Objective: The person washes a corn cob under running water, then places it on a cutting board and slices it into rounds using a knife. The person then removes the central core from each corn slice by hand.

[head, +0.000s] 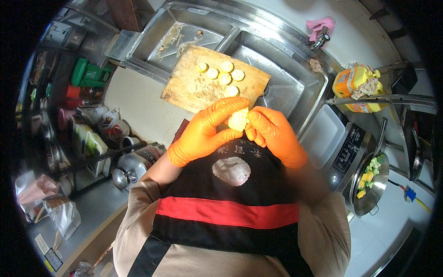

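Both hands wear orange textured gloves. My left hand (pixel 204 130) grips a short chunk of corn cob (pixel 238 120) between thumb and fingers, just beyond the near edge of a wooden cutting board (pixel 190 79). My right hand (pixel 271 130) is at the cob's right side, its thumb and bent fingers against the end; whether it pinches something small there is hidden. On the board several cut corn rounds (pixel 225 78) lie in a loose cluster. The board rests across the front of a steel double sink (pixel 277 69).
Peelings (pixel 171 36) lie in the left basin. A faucet (pixel 322 39) with a pink cloth (pixel 320 27) and yellow jugs (pixel 358 83) are at right. A steel pan (pixel 372 194) holding broccoli and corn sits beside a white tray (pixel 327 133). A steel canister (pixel 135 164) stands at left.
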Demonstrator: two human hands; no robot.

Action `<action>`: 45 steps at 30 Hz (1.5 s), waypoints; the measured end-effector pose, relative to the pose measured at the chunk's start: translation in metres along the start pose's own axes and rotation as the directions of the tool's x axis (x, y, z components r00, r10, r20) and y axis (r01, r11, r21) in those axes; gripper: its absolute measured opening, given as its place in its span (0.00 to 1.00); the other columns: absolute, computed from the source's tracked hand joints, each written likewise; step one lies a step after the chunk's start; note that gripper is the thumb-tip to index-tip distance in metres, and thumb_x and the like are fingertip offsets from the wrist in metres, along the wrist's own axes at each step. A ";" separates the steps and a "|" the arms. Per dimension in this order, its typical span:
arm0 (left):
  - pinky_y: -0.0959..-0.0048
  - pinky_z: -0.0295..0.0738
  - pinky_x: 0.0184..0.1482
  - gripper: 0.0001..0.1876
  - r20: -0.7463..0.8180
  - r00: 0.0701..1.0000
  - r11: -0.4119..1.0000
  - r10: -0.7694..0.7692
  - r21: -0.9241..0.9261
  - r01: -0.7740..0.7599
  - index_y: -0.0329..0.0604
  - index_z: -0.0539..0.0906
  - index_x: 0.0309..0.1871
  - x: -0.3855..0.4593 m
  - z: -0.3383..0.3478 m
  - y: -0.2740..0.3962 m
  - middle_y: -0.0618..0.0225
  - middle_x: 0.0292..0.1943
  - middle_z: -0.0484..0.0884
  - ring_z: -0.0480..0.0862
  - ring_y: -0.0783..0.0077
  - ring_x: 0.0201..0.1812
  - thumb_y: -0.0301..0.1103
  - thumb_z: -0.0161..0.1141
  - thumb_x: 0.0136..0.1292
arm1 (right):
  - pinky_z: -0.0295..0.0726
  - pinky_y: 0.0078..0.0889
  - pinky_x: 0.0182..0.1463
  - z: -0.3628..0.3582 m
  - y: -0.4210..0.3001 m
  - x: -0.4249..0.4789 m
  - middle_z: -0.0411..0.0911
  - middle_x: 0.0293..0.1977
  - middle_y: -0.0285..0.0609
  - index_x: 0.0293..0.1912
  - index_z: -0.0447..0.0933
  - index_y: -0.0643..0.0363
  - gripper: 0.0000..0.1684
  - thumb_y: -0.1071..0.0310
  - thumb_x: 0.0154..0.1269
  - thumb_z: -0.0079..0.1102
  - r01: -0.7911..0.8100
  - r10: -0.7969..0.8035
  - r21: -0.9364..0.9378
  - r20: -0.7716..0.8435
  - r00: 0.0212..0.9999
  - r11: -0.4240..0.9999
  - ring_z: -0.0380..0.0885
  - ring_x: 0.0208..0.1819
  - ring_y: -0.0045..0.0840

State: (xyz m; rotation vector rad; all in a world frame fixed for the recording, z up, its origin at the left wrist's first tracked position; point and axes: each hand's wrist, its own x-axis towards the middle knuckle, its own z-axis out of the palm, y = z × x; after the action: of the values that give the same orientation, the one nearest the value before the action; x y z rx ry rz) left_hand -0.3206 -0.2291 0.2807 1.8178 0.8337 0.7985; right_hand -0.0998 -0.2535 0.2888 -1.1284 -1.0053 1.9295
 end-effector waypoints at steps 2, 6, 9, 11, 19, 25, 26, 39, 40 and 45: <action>0.62 0.71 0.70 0.31 0.007 1.000 1.000 0.001 0.004 -0.001 0.42 0.78 0.69 0.000 0.000 0.001 0.58 0.66 0.81 0.78 0.56 0.69 0.28 0.74 0.61 | 0.67 0.18 0.29 0.003 -0.002 0.001 0.75 0.26 0.28 0.39 0.80 0.59 0.21 0.52 0.81 0.55 -0.023 0.020 -0.061 -0.036 0.999 0.998 0.69 0.26 0.11; 0.64 0.73 0.68 0.31 0.004 1.000 0.999 0.025 0.040 -0.025 0.43 0.78 0.70 0.001 0.000 0.002 0.59 0.67 0.81 0.79 0.58 0.68 0.27 0.73 0.61 | 0.68 0.19 0.30 0.002 0.001 0.000 0.75 0.26 0.29 0.37 0.79 0.59 0.21 0.52 0.82 0.54 -0.008 0.007 -0.030 -0.025 1.000 1.000 0.70 0.26 0.12; 0.66 0.75 0.65 0.33 0.000 0.999 0.997 0.038 0.063 -0.038 0.42 0.77 0.71 0.000 -0.001 -0.003 0.60 0.68 0.80 0.80 0.62 0.66 0.26 0.73 0.61 | 0.69 0.20 0.30 -0.001 0.004 0.002 0.76 0.26 0.31 0.36 0.78 0.59 0.20 0.55 0.82 0.53 0.008 -0.008 -0.031 0.015 1.000 0.999 0.71 0.26 0.13; 0.65 0.74 0.67 0.32 0.002 1.000 0.999 0.017 0.044 -0.017 0.42 0.78 0.70 -0.001 0.000 -0.002 0.59 0.67 0.81 0.80 0.60 0.68 0.26 0.73 0.61 | 0.69 0.20 0.29 0.001 0.005 0.003 0.77 0.26 0.31 0.36 0.77 0.59 0.19 0.57 0.82 0.51 -0.033 0.032 -0.067 -0.026 0.999 0.997 0.71 0.26 0.13; 0.63 0.74 0.68 0.30 -0.010 0.996 0.982 0.092 0.164 -0.089 0.42 0.78 0.69 -0.004 0.005 -0.008 0.57 0.66 0.81 0.79 0.57 0.68 0.26 0.73 0.62 | 0.70 0.24 0.29 0.001 0.013 0.008 0.76 0.25 0.31 0.34 0.76 0.60 0.16 0.62 0.79 0.50 -0.021 0.010 -0.197 -0.056 0.998 0.980 0.71 0.25 0.14; 0.67 0.77 0.63 0.33 0.054 0.990 0.960 -0.133 -0.241 0.142 0.42 0.74 0.72 -0.008 0.010 -0.024 0.61 0.67 0.80 0.80 0.67 0.64 0.30 0.73 0.64 | 0.70 0.25 0.28 -0.004 0.022 0.012 0.75 0.24 0.31 0.33 0.75 0.59 0.16 0.64 0.79 0.51 0.108 -0.117 -0.196 -0.036 0.992 0.975 0.70 0.25 0.14; 0.68 0.77 0.62 0.34 0.086 0.976 0.909 -0.199 -0.357 0.216 0.42 0.73 0.73 -0.009 0.012 -0.029 0.62 0.67 0.79 0.80 0.68 0.62 0.31 0.74 0.64 | 0.69 0.24 0.28 -0.005 0.025 0.013 0.75 0.24 0.32 0.33 0.75 0.59 0.15 0.64 0.79 0.50 0.101 -0.110 -0.199 -0.038 0.993 0.975 0.70 0.24 0.14; 0.75 0.76 0.62 0.35 0.043 0.985 0.650 -0.169 -0.746 0.144 0.40 0.68 0.77 -0.006 0.011 -0.034 0.63 0.68 0.78 0.79 0.75 0.62 0.28 0.69 0.69 | 0.61 0.19 0.25 -0.013 0.003 -0.002 0.75 0.25 0.35 0.34 0.77 0.63 0.17 0.64 0.78 0.46 0.028 -0.033 0.130 0.039 0.999 0.991 0.65 0.21 0.14; 0.74 0.76 0.61 0.35 0.048 0.983 0.623 -0.176 -0.768 0.149 0.40 0.68 0.77 -0.007 0.011 -0.034 0.63 0.68 0.78 0.79 0.75 0.61 0.28 0.69 0.69 | 0.61 0.19 0.25 -0.016 0.006 0.000 0.74 0.24 0.34 0.34 0.77 0.63 0.18 0.63 0.79 0.47 0.027 -0.029 0.051 0.050 0.998 0.998 0.64 0.21 0.14; 0.68 0.78 0.59 0.41 0.070 0.973 0.520 -0.220 -0.836 0.178 0.40 0.66 0.78 -0.012 0.007 -0.034 0.57 0.69 0.77 0.81 0.69 0.59 0.41 0.75 0.65 | 0.61 0.20 0.26 -0.015 0.009 0.008 0.72 0.24 0.29 0.35 0.79 0.58 0.20 0.57 0.81 0.50 0.118 -0.117 -0.098 0.012 0.993 0.988 0.64 0.22 0.12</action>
State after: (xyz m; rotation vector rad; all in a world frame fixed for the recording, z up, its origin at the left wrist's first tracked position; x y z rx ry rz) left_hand -0.3284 -0.2314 0.2443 0.8065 0.5084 0.8791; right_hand -0.0913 -0.2466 0.2731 -1.0925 -1.1560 1.8083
